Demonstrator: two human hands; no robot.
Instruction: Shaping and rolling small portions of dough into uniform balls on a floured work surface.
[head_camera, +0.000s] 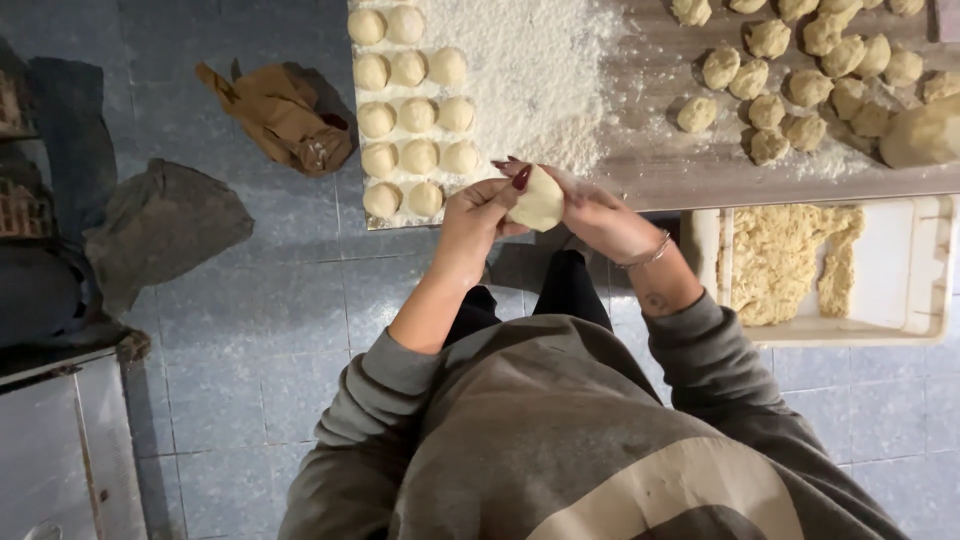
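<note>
Nearest to the camera is the person's own body in a grey and beige sweatshirt, with dark trousers below it and both sleeves pushed up on the forearms. The person stands on a floor of blue-grey tiles.

A little farther, in front of the body, the two hands meet around one pale piece of dough. The left hand is closed on the left side of the dough, with the thumb, which has a dark red nail, pressed on its top. The right hand holds the right side with its fingers curled on the edge; a thin bracelet is on this wrist. The dough is held in the air, just before the near edge of the wooden table.

To the right, near the right forearm, a white plastic tray holds a crumbly yellow filling.

Farther, on the left part of the table, a floured board carries smooth round dough balls in rows, and a heap of loose flour lies beside them. On the far right of the table are many rougher dough lumps, close together.

On the floor at the far left lies a crumpled brown paper bag, and nearer a dark grey cloth.
</note>
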